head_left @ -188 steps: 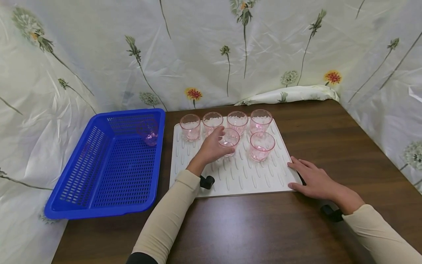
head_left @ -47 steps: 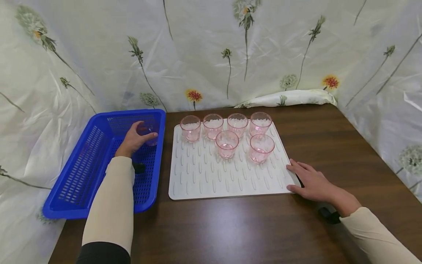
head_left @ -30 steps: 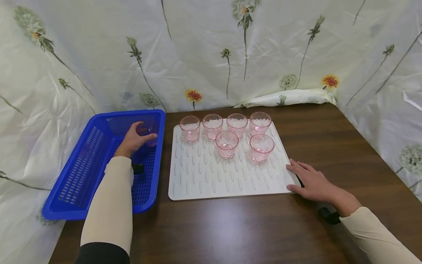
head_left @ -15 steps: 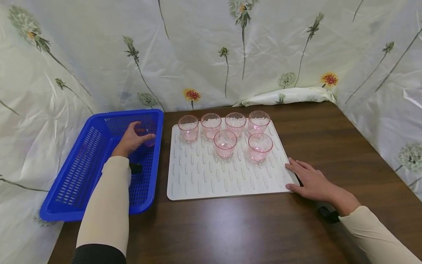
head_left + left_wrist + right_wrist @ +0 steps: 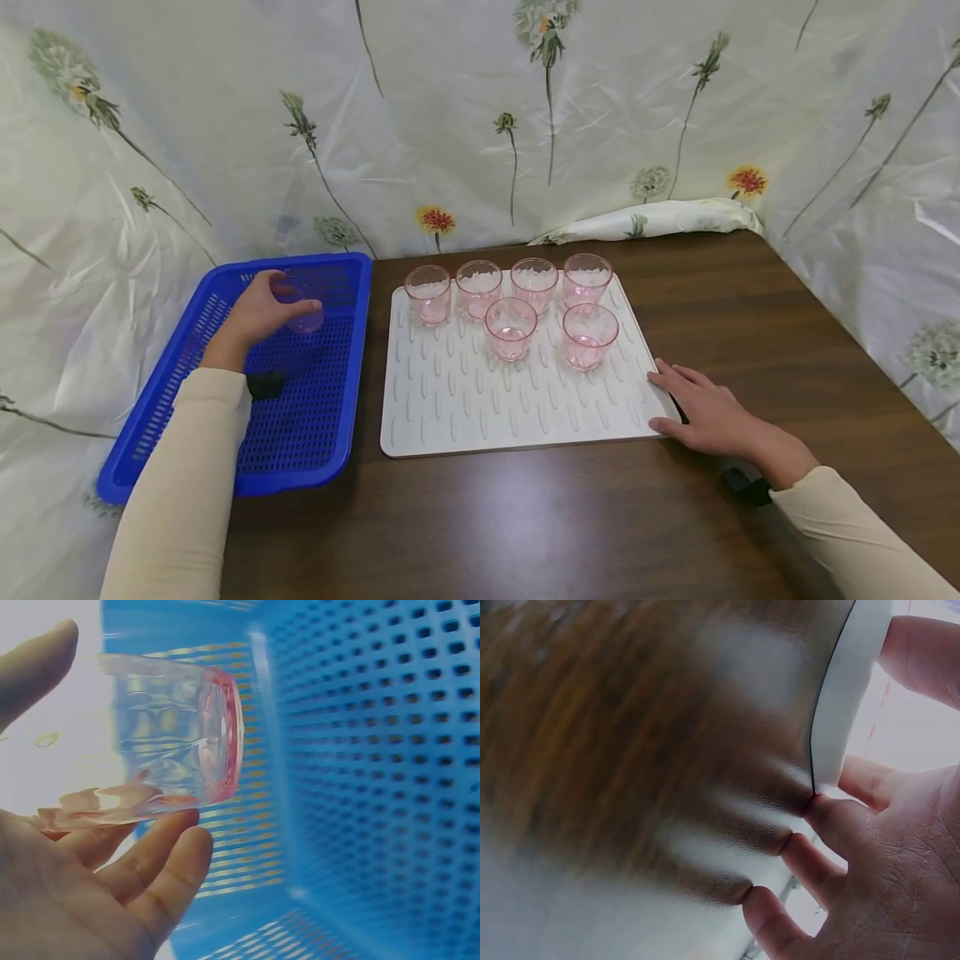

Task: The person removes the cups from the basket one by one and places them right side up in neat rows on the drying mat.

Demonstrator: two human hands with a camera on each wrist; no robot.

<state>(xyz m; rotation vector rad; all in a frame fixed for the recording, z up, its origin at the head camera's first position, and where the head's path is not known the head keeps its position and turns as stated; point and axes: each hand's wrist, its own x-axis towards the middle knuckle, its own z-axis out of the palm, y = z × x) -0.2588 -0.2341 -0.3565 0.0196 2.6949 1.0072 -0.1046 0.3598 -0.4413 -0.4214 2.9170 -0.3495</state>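
Note:
Inside the blue basket (image 5: 354, 392), at its far end, my left hand (image 5: 258, 315) holds a clear pink-rimmed glass (image 5: 169, 735) between thumb and fingers. Part of that glass is hidden by the hand in the head view. Several matching glasses stand upright on a white ridged mat (image 5: 450, 417): a back row, with a middle glass (image 5: 511, 331) and a right glass (image 5: 590, 337) in front of it. At the mat's right edge rests my right hand (image 5: 712, 412), its fingertips touching the border, as the right wrist view also shows.
A dark brown wooden table (image 5: 510, 525) carries basket and mat, which lie side by side with a narrow gap. Flower-patterned plastic sheeting (image 5: 465, 125) hangs behind and at both sides. A roll of it (image 5: 652, 219) lies along the table's back edge.
Six seconds ago the left hand was at the front middle glass on the mat; it then went into the basket. Just now it moved left with the basket's glass. The right hand stayed put.

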